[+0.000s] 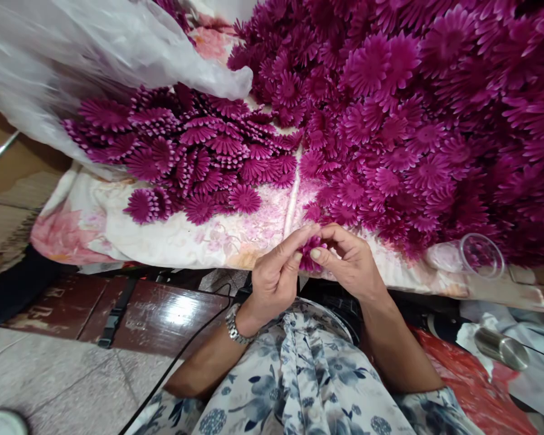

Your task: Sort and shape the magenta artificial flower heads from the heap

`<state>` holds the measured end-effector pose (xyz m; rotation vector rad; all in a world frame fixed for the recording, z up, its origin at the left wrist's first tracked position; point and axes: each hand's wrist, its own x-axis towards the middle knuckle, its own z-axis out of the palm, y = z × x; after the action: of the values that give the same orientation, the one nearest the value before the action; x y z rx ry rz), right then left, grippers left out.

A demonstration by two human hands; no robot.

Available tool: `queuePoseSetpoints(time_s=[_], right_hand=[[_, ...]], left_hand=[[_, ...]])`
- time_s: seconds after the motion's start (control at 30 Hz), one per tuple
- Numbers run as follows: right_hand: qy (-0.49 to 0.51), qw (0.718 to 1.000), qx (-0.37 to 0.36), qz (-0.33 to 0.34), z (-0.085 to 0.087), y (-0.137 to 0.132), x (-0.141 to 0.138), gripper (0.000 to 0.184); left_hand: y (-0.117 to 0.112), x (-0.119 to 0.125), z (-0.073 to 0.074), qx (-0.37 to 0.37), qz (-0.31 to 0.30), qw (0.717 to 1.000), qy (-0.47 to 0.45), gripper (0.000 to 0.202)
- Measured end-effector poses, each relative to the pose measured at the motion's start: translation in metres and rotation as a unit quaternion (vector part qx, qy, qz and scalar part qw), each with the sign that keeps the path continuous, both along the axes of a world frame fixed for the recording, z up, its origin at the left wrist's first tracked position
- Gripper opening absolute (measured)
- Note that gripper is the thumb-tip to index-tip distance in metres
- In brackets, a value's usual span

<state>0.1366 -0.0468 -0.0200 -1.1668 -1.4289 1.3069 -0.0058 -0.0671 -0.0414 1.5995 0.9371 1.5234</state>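
A small magenta artificial flower (pixel 309 256) is pinched between my two hands at the table's front edge. My left hand (pixel 278 263), with a metal watch on its wrist, is closed on the flower's left side. From the right, my right hand (pixel 351 260) grips the same flower between thumb and fingers. Fingers cover part of its petals. Beyond the left hand lies a pile of stacked magenta flower pieces (pixel 199 151). A much larger heap of loose magenta flower pieces (pixel 390 139) spreads behind and to the right of the right hand.
A translucent plastic bag (pixel 118 48) drapes over the back left. The table has a floral cloth (pixel 163 238). A clear plastic cup (pixel 482 257) stands at the right edge. Below it are a metal cylinder (pixel 501 348) and red plastic (pixel 462 374). A brown bench (pixel 163 314) sits at lower left.
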Motion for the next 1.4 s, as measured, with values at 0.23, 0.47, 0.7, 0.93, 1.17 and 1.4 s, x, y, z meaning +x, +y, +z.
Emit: queuePoseSetpoints(time_s=[0.23, 0.47, 0.7, 0.93, 1.17, 1.4], right_hand=[[-0.019, 0.996, 0.074, -0.047, 0.003, -0.005, -0.001, 0.006], [-0.068, 0.985, 0.145, -0.061, 0.0, -0.006, 0.0, 0.003], [0.026, 0.999, 0.0, -0.044, -0.005, -0.005, 0.003, 0.009], [0.056, 0.997, -0.041, -0.032, -0.003, -0.008, -0.002, 0.015], [-0.056, 0.998, 0.025, -0.035, -0.004, -0.01, 0.004, 0.011], [-0.082, 0.994, 0.074, -0.016, -0.002, -0.01, 0.006, 0.004]], left_hand=[[0.004, -0.002, 0.002, -0.084, 0.0, 0.996, -0.027, 0.04], [0.007, -0.001, 0.012, -0.291, -0.037, 0.954, -0.06, 0.022], [0.008, 0.001, 0.011, -0.316, -0.062, 0.941, -0.103, 0.013], [0.006, 0.002, 0.014, -0.27, -0.015, 0.962, -0.025, 0.006], [0.002, 0.002, 0.009, -0.182, -0.028, 0.983, 0.005, 0.015], [-0.001, 0.002, 0.0, -0.066, 0.026, 0.994, 0.084, 0.033]])
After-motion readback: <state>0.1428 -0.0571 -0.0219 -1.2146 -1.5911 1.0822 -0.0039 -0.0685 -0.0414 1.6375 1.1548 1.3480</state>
